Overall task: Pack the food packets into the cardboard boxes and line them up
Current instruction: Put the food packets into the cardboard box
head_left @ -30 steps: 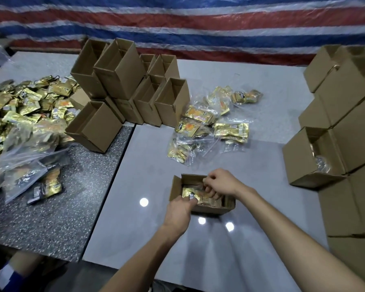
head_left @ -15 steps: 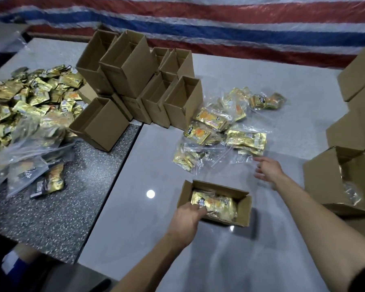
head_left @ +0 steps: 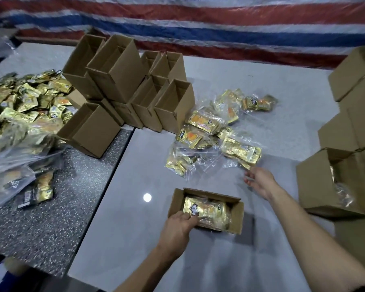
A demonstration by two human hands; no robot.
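Observation:
A small open cardboard box (head_left: 237,216) lies on the grey table (head_left: 135,228) in front of me, with a clear bag of gold food packets (head_left: 207,209) inside. My left hand (head_left: 178,225) rests on the box's near left edge, fingers touching the bag. My right hand (head_left: 259,181) hovers with loose fingers just below a clear bag of gold packets (head_left: 240,151). That bag belongs to a heap of several bagged packets (head_left: 200,127) in the middle of the table.
Several empty open boxes (head_left: 118,81) stand clustered at the back left. Loose gold packets (head_left: 23,100) and bags (head_left: 15,182) cover the speckled table at left. Stacked boxes (head_left: 354,127) rise at right, one open box (head_left: 316,182) showing a bag. A striped tarp hangs behind.
My right hand left the box and moved up and right to the heap of bagged packets. My left hand stayed at the box's near left edge.

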